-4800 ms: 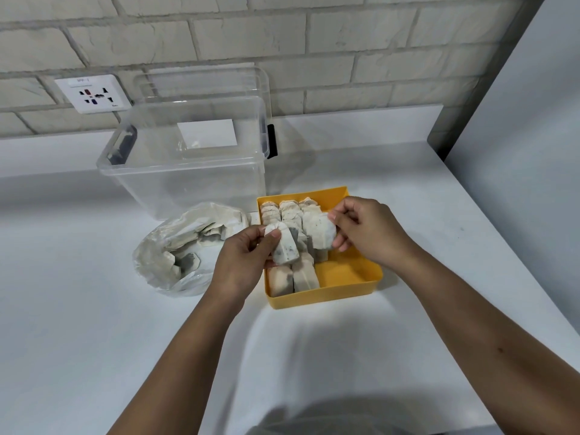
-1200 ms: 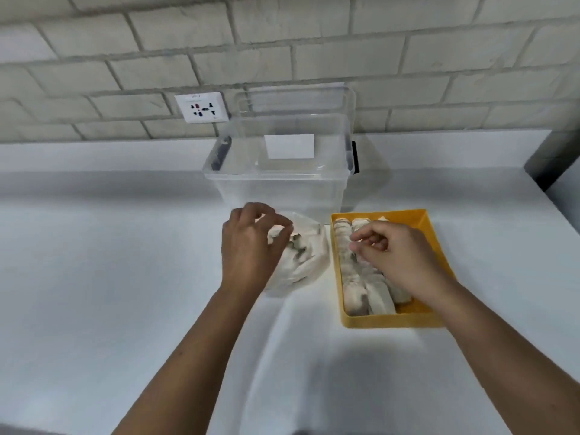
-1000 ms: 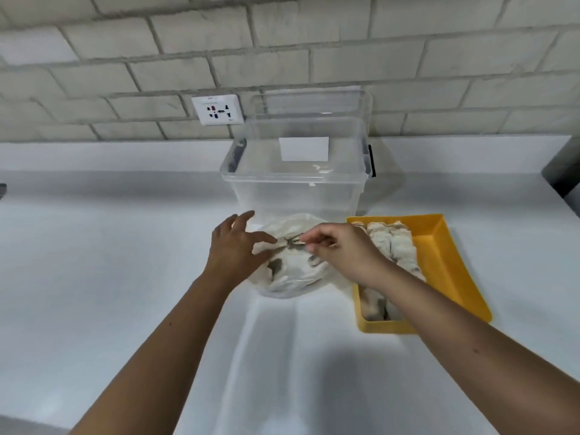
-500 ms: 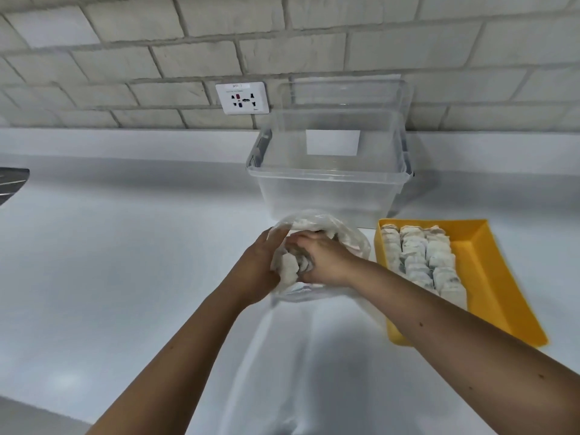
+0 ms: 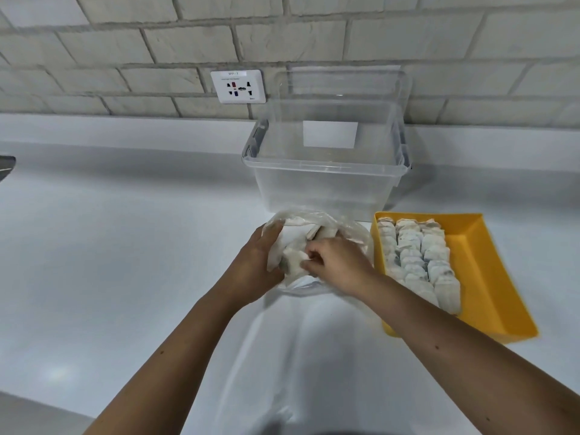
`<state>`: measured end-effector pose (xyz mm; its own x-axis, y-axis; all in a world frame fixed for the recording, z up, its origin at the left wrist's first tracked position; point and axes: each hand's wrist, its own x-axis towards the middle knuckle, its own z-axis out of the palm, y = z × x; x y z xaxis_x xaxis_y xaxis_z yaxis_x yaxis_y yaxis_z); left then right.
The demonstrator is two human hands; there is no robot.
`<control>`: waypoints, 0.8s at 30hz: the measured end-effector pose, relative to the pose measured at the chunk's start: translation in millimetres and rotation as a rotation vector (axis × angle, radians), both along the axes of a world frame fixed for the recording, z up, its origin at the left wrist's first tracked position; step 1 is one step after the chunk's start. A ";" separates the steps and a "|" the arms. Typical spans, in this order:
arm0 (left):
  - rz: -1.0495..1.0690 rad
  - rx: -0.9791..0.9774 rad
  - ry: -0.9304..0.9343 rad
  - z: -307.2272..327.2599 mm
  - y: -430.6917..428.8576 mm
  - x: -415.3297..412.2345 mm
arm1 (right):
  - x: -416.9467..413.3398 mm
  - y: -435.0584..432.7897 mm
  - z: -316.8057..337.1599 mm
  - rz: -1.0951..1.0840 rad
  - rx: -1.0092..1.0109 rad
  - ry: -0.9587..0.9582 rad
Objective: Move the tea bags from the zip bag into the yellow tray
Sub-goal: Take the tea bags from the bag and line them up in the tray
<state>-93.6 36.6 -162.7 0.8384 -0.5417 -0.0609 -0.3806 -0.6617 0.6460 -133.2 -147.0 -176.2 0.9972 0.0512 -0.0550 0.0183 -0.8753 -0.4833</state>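
– Starting at the far left, what do you count?
– 1 grey metal edge (image 5: pixel 6 166), cut off by the frame, then a broad run of white counter (image 5: pixel 110 246). The counter's near edge crosses the lower left corner. On the brick wall (image 5: pixel 314 42) there is 1 wall socket (image 5: pixel 238 86).
– And in the middle?
– 1 clear bin (image 5: pixel 326 183) with 1 white label (image 5: pixel 329 134), standing at the back of the counter. 1 clear lid (image 5: pixel 345 84) leans on the wall behind it. Just in front of the bin lies 1 zip bag (image 5: pixel 354 238); whether the 2 touch I cannot tell.
– The hands?
– 2, both at the bag. The left hand (image 5: pixel 254 271) has its fingers curled round the plastic at the bag's left rim and grips it. The right hand (image 5: pixel 337 262) is in the bag's mouth, fingers bent, pinching 1 tea bag (image 5: pixel 293 262). The other tea bags (image 5: pixel 317 235) inside are too bunched to count.
– Further right?
– 1 yellow tray (image 5: pixel 489 277), just beside the bag, its long sides slanting away to the right. The packed tea bags (image 5: pixel 417 262) stand in 3 rows against its left wall. They overlap, so I cannot tell how many are in each row. Right of the 3 rows the tray shows a strip of its yellow floor.
– Room to move?
– White counter shows between the left forearm (image 5: pixel 175 340) and the right forearm (image 5: pixel 439 328), and again beyond the tray's right wall. The right forearm crosses the tray's near left corner.
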 end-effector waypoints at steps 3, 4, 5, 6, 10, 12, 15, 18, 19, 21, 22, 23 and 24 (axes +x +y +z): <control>-0.029 0.015 -0.018 -1.8 7.9 -1.3 | -7.6 -11.5 9.2 -0.020 -0.270 -0.103; -0.036 0.024 -0.029 -3.9 10.2 -1.8 | -11.1 -13.6 11.8 -0.020 -0.282 -0.145; -0.032 0.032 -0.040 -6.0 11.8 -2.6 | -14.6 -14.6 16.0 -0.021 -0.258 -0.176; -0.016 0.036 -0.055 -6.8 12.6 -4.2 | -17.5 -16.0 19.9 -0.030 -0.201 -0.199; 0.063 -0.005 -0.241 -1.6 10.8 -15.7 | -23.8 -22.2 33.4 -0.094 0.082 -0.253; 0.054 -0.049 -0.340 1.6 8.7 -20.2 | -23.3 -20.4 39.6 -0.103 0.181 -0.240; 0.058 -0.086 -0.405 6.7 1.0 -20.8 | -19.2 -11.6 47.7 -0.096 0.359 -0.215; 0.123 -0.127 -0.377 8.9 -3.0 -17.6 | -14.6 -4.1 45.4 -0.091 0.502 -0.178; 0.156 -0.145 -0.393 9.2 -1.9 -16.7 | -12.8 -2.9 41.5 -0.102 0.516 -0.168; 0.237 -0.162 -0.432 12.3 2.8 -16.5 | -8.1 -2.4 28.3 -0.117 0.440 -0.127; 0.274 -0.180 -0.403 15.4 5.7 -17.7 | -4.8 -1.8 20.0 -0.102 0.343 -0.080; 0.307 -0.218 -0.335 18.6 7.8 -19.5 | -2.0 -0.3 11.6 -0.078 0.221 -0.020; 0.342 -0.272 -0.240 20.9 8.6 -21.3 | 0.5 2.0 3.5 -0.053 0.099 0.037</control>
